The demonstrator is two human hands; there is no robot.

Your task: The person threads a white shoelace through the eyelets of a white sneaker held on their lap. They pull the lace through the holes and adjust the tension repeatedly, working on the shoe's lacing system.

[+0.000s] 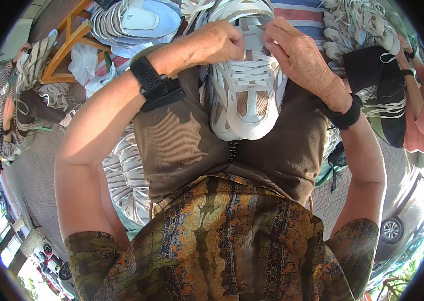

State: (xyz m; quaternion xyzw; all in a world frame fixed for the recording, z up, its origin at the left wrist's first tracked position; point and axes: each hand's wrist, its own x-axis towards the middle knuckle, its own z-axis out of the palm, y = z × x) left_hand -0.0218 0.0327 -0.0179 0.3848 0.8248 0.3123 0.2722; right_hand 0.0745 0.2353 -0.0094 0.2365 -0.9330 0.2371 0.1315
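Note:
A white sneaker (248, 114) with tan mesh panels rests on my brown trousers, toe pointing toward me. White laces (250, 74) cross its lower eyelets, and the beige tongue (252, 41) shows above them. My left hand (226, 42) is closed at the left upper eyelet edge, fingers curled in. On the opposite edge, my right hand (297, 54) is closed too, its thumb and fingers bent together against the shoe's collar. What either hand pinches is hidden by the fingers. Black straps circle both of my wrists.
Behind the sneaker lies striped cloth (299, 19). Stacked pale shoe pieces (144, 20) stand back left beside a wooden frame (66, 42) and a plastic bag (82, 62). More shoes (360, 27) pile up back right. Bundled white shoe parts (128, 175) lie by my left thigh. Other people sit at both sides.

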